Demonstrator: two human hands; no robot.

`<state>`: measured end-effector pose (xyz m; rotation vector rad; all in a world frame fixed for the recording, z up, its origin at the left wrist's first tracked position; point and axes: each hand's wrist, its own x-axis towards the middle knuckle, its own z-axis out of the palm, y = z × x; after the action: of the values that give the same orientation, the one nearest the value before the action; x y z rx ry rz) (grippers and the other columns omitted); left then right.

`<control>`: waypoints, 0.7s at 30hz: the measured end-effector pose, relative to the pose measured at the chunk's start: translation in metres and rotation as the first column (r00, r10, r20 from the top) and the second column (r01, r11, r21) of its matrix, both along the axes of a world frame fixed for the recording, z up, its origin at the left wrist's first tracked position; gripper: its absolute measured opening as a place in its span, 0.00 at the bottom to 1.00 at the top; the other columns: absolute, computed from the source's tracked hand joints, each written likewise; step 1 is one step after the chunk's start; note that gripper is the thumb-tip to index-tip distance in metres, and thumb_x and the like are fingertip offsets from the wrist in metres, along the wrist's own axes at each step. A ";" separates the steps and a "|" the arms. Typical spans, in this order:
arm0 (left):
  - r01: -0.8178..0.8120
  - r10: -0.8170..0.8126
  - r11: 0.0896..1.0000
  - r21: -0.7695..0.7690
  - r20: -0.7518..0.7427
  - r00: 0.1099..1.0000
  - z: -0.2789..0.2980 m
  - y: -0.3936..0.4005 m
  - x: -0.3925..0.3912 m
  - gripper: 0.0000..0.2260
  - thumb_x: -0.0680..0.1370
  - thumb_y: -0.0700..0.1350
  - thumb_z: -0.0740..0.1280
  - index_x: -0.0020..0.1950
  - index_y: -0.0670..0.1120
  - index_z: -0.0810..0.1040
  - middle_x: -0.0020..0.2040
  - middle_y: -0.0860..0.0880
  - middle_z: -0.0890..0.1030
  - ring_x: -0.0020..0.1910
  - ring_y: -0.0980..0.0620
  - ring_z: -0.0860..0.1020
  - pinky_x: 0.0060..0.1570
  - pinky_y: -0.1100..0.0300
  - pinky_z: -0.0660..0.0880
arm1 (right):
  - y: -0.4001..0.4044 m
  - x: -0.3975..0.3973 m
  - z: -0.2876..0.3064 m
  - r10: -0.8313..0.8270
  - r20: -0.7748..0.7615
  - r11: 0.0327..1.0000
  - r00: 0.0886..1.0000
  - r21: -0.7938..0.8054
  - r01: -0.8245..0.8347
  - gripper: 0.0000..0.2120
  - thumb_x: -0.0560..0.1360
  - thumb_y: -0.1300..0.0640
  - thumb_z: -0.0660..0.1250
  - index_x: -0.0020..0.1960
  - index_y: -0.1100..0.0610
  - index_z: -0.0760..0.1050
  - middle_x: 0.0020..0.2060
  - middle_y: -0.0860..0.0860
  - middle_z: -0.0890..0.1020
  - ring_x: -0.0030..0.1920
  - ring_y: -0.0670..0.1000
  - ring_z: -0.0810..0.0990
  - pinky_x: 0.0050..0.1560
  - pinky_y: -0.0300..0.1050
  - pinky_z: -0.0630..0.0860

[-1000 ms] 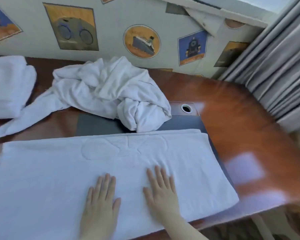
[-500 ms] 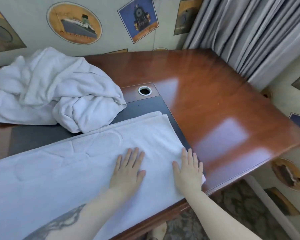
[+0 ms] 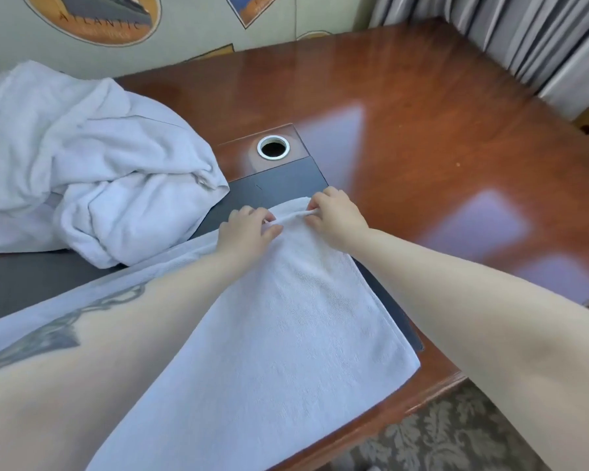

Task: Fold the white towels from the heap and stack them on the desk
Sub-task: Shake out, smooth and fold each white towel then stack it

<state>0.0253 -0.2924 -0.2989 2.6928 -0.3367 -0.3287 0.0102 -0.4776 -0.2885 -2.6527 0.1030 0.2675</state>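
A white towel lies spread flat across the near part of the wooden desk, partly covering a dark inlaid pad set into the desktop. Both of the person's arms reach forward over it. The left hand and the right hand meet at the towel's far right corner, close together, almost touching. Each has its fingers curled down into the cloth, pinching the edge, and a small ridge of fabric is bunched up between them. The left thumb lies over the top of that ridge; the right hand's fingertips are tucked under the hem, so I cannot see exactly how many of them grip. The left forearm, which bears a dark tattoo, rests low over the towel's middle. To the left, on the far side of the pad, sits the heap of unfolded white towels, crumpled and loosely twisted, its nearest fold just beside the spread towel's far edge. Just beyond the hands a round metal-rimmed cable hole opens in the desk. Behind the desk runs a pale wall papered with travel pictures, one reading "Atlantic", and grey curtains hang at the far right. Patterned carpet shows below the desk's near edge.
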 end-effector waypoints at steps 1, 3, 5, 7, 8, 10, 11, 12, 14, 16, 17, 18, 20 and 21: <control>0.021 -0.021 0.999 -0.025 -0.001 1.000 -0.001 -0.004 0.005 0.12 0.81 0.54 0.61 0.58 0.49 0.77 0.54 0.50 0.74 0.59 0.46 0.69 0.51 0.53 0.63 | -0.002 0.004 0.000 0.043 0.015 0.999 0.999 0.016 -0.043 0.10 0.80 0.55 0.61 0.58 0.57 0.74 0.57 0.53 0.74 0.61 0.55 0.69 0.53 0.45 0.66; 0.043 -0.045 0.993 -0.106 -0.021 0.999 -0.004 -0.010 0.014 0.08 0.81 0.52 0.61 0.51 0.48 0.75 0.48 0.52 0.74 0.54 0.46 0.71 0.48 0.53 0.64 | -0.005 0.009 0.002 0.080 0.037 0.993 0.996 0.078 -0.083 0.08 0.79 0.57 0.61 0.55 0.58 0.74 0.51 0.52 0.76 0.56 0.55 0.72 0.46 0.43 0.62; 0.055 -0.061 0.990 -0.129 -0.041 0.997 -0.006 -0.013 0.021 0.08 0.83 0.50 0.58 0.49 0.47 0.71 0.46 0.50 0.76 0.49 0.44 0.73 0.43 0.52 0.65 | -0.008 0.014 0.002 0.038 0.009 0.991 0.999 0.126 -0.039 0.07 0.80 0.55 0.59 0.55 0.56 0.71 0.47 0.50 0.76 0.50 0.54 0.74 0.42 0.45 0.62; 0.064 -0.065 0.995 -0.077 -0.015 0.998 -0.009 -0.014 0.025 0.09 0.83 0.49 0.54 0.49 0.47 0.68 0.43 0.48 0.75 0.44 0.43 0.73 0.36 0.53 0.61 | -0.007 0.020 -0.002 -0.033 -0.059 0.986 0.998 0.159 0.042 0.08 0.81 0.53 0.58 0.56 0.56 0.70 0.47 0.53 0.77 0.47 0.55 0.74 0.41 0.46 0.65; 0.074 -0.074 0.997 -0.032 0.006 0.997 -0.011 -0.015 0.027 0.09 0.84 0.49 0.53 0.48 0.46 0.66 0.40 0.49 0.74 0.42 0.43 0.73 0.33 0.53 0.59 | -0.005 0.023 -0.004 -0.082 -0.094 0.979 0.992 0.178 0.098 0.09 0.81 0.54 0.57 0.57 0.57 0.70 0.48 0.54 0.77 0.48 0.55 0.74 0.41 0.46 0.66; 0.091 -0.094 0.995 0.045 0.055 0.994 -0.014 -0.019 0.029 0.08 0.83 0.46 0.53 0.46 0.46 0.64 0.36 0.52 0.70 0.39 0.44 0.71 0.30 0.55 0.56 | 0.002 0.028 -0.009 -0.185 -0.144 0.963 0.972 0.169 0.208 0.10 0.81 0.55 0.56 0.59 0.57 0.71 0.50 0.55 0.77 0.48 0.56 0.74 0.42 0.46 0.66; 0.097 -0.103 0.992 0.075 0.087 0.991 -0.016 -0.021 0.029 0.07 0.83 0.45 0.53 0.46 0.46 0.64 0.36 0.54 0.68 0.39 0.45 0.70 0.30 0.55 0.56 | 0.006 0.029 -0.012 -0.229 -0.149 0.959 0.962 0.135 0.250 0.10 0.81 0.54 0.56 0.59 0.56 0.70 0.49 0.54 0.76 0.47 0.56 0.73 0.41 0.46 0.65; 0.103 -0.115 0.989 0.102 0.124 0.986 -0.017 -0.023 0.028 0.07 0.83 0.45 0.53 0.45 0.46 0.63 0.36 0.54 0.67 0.39 0.46 0.69 0.31 0.55 0.56 | 0.009 0.028 -0.014 -0.278 -0.138 0.951 0.951 0.099 0.292 0.09 0.80 0.54 0.57 0.58 0.55 0.69 0.47 0.53 0.75 0.45 0.57 0.73 0.40 0.47 0.64; 0.107 -0.131 0.985 0.134 0.185 0.974 -0.021 -0.026 0.025 0.09 0.84 0.47 0.50 0.46 0.47 0.62 0.39 0.52 0.68 0.40 0.46 0.67 0.33 0.54 0.58 | 0.013 0.019 -0.017 -0.402 -0.094 0.906 0.911 0.101 0.410 0.08 0.80 0.50 0.59 0.54 0.54 0.66 0.44 0.51 0.75 0.43 0.57 0.73 0.39 0.47 0.62; 0.102 -0.129 0.986 0.132 0.221 0.967 -0.024 -0.025 0.022 0.09 0.85 0.48 0.48 0.46 0.47 0.61 0.41 0.50 0.68 0.40 0.46 0.66 0.35 0.53 0.58 | 0.010 0.002 -0.018 -0.522 -0.079 0.836 0.849 0.153 0.528 0.12 0.80 0.45 0.60 0.52 0.54 0.66 0.41 0.49 0.76 0.42 0.56 0.74 0.39 0.48 0.62; 0.098 -0.125 0.987 0.127 0.228 0.966 -0.026 -0.025 0.022 0.09 0.85 0.48 0.48 0.46 0.47 0.61 0.42 0.50 0.68 0.40 0.46 0.66 0.35 0.53 0.58 | 0.008 -0.011 -0.019 -0.553 -0.077 0.816 0.830 0.151 0.558 0.14 0.80 0.42 0.60 0.51 0.54 0.66 0.41 0.49 0.76 0.42 0.56 0.74 0.39 0.47 0.62; 0.098 -0.124 0.988 0.123 0.229 0.965 -0.026 -0.025 0.023 0.10 0.85 0.49 0.48 0.46 0.47 0.61 0.42 0.49 0.69 0.40 0.45 0.66 0.35 0.52 0.59 | 0.005 -0.027 -0.019 -0.568 -0.071 0.810 0.820 0.128 0.573 0.16 0.79 0.40 0.60 0.51 0.54 0.67 0.40 0.49 0.77 0.41 0.56 0.74 0.39 0.47 0.63; 0.113 -0.138 0.987 0.116 0.231 0.963 -0.026 -0.024 0.022 0.12 0.84 0.51 0.48 0.47 0.47 0.63 0.43 0.48 0.71 0.41 0.45 0.67 0.37 0.52 0.60 | -0.002 -0.067 -0.018 -0.588 -0.045 0.805 0.808 0.060 0.590 0.18 0.79 0.37 0.58 0.50 0.53 0.68 0.37 0.48 0.78 0.38 0.54 0.74 0.38 0.47 0.64; 0.121 -0.144 0.986 0.114 0.231 0.962 -0.025 -0.024 0.022 0.13 0.84 0.52 0.49 0.47 0.46 0.64 0.44 0.48 0.72 0.41 0.45 0.68 0.37 0.52 0.61 | -0.006 -0.090 -0.017 -0.602 -0.032 0.797 0.798 0.026 0.603 0.19 0.78 0.36 0.56 0.49 0.52 0.68 0.35 0.47 0.77 0.37 0.54 0.74 0.37 0.47 0.64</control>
<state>0.0474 -0.3166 -0.3236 2.8187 -0.5881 -0.0591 -0.0798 -0.4835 -0.3055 -2.4231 0.9265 0.0790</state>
